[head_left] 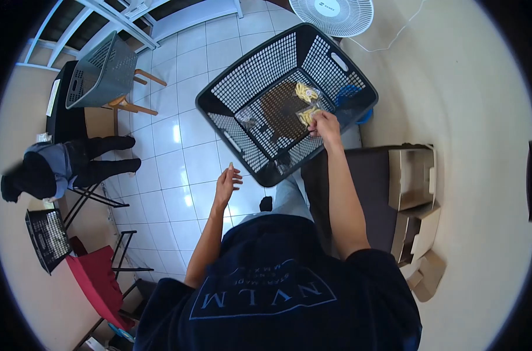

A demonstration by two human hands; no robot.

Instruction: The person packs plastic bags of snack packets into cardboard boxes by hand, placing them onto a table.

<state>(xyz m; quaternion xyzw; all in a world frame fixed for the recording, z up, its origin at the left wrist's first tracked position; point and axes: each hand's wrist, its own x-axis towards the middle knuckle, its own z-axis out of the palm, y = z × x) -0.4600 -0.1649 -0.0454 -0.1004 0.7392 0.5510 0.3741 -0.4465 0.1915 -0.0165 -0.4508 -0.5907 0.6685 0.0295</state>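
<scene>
A large black plastic basket (280, 52) with perforated walls stands open in front of me. My right hand (324, 126) reaches over its near right side, fingers closed at the edge of a clear packet of yellow pieces (305, 116). Just beyond lies another clear packet of yellow pieces (306, 92) on the basket floor. Toward the left inside the basket is a clear, crumpled-looking bag (246, 117). My left hand (228, 182) hovers outside the basket's near left side, fingers apart and holding nothing.
Open cardboard boxes (412, 178) line the right side, by a dark-topped table (359, 169). A white fan (333, 14) stands beyond the basket. At left are a grey basket (105, 73) on a wooden stool, another person (67, 167), a smaller black basket (48, 240) and a red-covered table (99, 281).
</scene>
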